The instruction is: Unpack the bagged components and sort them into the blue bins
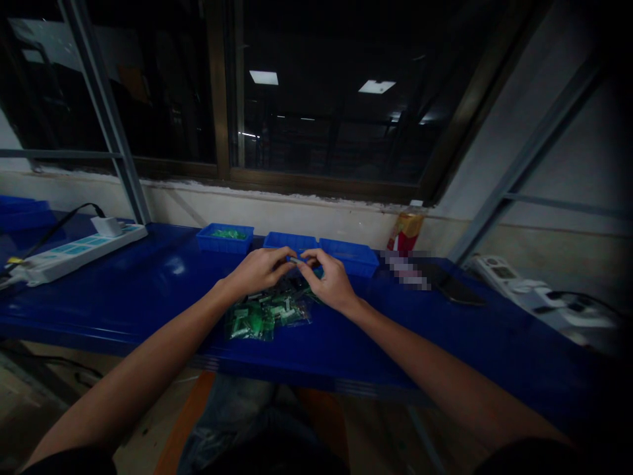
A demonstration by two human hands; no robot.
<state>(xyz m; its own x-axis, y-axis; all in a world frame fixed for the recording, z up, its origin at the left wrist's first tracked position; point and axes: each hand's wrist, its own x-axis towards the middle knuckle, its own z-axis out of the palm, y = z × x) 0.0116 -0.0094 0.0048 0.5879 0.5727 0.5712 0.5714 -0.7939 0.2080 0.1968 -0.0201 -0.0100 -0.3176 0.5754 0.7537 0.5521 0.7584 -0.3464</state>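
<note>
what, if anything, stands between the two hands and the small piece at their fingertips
Nothing visible: the small piece is right at the fingertips of the left hand and right hand. The green packets lie below on the table, out of the way.

A: ok so colours, I was standing right there and that table (148,284) was seriously deep blue.

B: yep, and the bins (223,246) were a brighter blue. The packets (253,322) were green, all speckled with whitish and dark bits.

A: the small held piece (295,260) looked greyish to me, too tiny to say more. Power strip (84,255) was white with teal patches tho.

B: lol the red and gold container (409,232) popped hardest. Window frame (222,105) was brown, glass (321,148) near-black with white light patches.

A: jeans (210,429) were faded, mottled blue, stool (179,425) orangey-brown, sleeves (74,462) plain black.
</note>
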